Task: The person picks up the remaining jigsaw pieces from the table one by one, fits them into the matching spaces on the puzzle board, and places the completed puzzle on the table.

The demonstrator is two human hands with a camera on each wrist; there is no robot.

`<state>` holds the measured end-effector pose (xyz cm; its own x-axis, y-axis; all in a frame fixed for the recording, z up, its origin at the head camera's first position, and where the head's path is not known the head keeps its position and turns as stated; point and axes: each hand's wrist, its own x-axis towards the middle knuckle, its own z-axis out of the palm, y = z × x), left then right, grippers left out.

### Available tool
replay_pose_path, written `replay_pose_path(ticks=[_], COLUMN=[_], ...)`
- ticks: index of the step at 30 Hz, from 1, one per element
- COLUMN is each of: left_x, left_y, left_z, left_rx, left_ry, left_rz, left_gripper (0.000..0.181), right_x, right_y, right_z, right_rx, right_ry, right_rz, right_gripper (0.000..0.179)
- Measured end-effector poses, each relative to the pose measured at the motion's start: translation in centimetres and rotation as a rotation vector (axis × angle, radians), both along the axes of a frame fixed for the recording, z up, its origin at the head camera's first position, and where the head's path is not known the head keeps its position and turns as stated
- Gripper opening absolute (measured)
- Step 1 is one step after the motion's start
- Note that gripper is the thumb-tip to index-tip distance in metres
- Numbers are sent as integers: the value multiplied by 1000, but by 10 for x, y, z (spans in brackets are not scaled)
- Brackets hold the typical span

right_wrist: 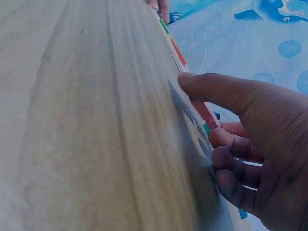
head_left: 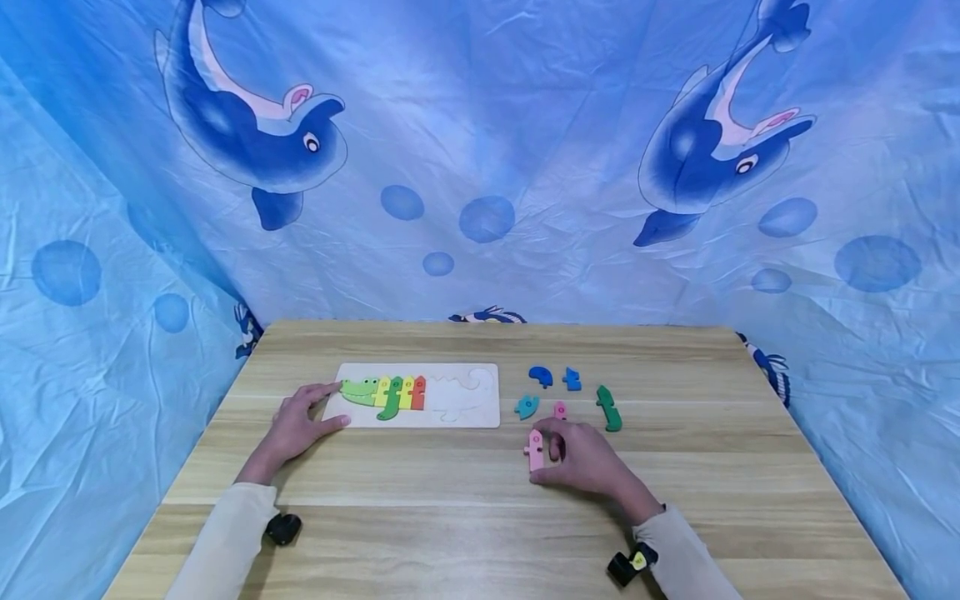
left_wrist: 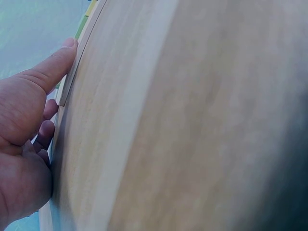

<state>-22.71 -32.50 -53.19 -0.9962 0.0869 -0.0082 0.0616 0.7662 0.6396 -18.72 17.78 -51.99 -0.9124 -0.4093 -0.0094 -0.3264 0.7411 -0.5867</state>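
My left hand point(head_left: 302, 421) rests at the left end of a pale wooden puzzle board point(head_left: 465, 417), thumb and forefinger touching it. In the left wrist view the thumb point(left_wrist: 53, 65) lies straight along the board's edge. Set in the board are a green crocodile head point(head_left: 360, 392) and yellow, green and red body pieces point(head_left: 406, 393); outlines mark its bare right part. My right hand point(head_left: 583, 454) pinches a pink puzzle piece point(head_left: 535, 451) between thumb and forefinger, upright in the head view. The right wrist view shows that pink piece point(right_wrist: 206, 113) partly hidden behind the thumb.
Beyond the right hand lie a second pink piece point(head_left: 560, 409), a teal piece point(head_left: 527, 407), a dark blue curved piece point(head_left: 541, 377), a smaller blue piece point(head_left: 572, 379) and a green leg piece point(head_left: 609, 408). A blue dolphin-print curtain point(head_left: 480, 167) surrounds the wooden table point(head_left: 420, 533).
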Motion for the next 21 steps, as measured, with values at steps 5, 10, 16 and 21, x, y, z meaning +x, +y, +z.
replay_pose_path(ticks=[5, 10, 16, 21], left_x=[1, 1, 1, 0], left_y=[0, -1, 0, -1], left_z=[0, 1, 1, 0], left_rx=[3, 0, -4, -10], left_ry=[4, -1, 0, -4], left_rz=[-2, 1, 1, -3], left_gripper=[79, 80, 79, 80], right_x=[2, 3, 0, -5], right_y=[-1, -4, -8, -11], right_z=[2, 4, 11, 17], right_rx=[-36, -28, -51, -89], right_ry=[44, 68, 79, 110], right_rz=[-23, -50, -57, -41], right_gripper=[68, 73, 75, 74])
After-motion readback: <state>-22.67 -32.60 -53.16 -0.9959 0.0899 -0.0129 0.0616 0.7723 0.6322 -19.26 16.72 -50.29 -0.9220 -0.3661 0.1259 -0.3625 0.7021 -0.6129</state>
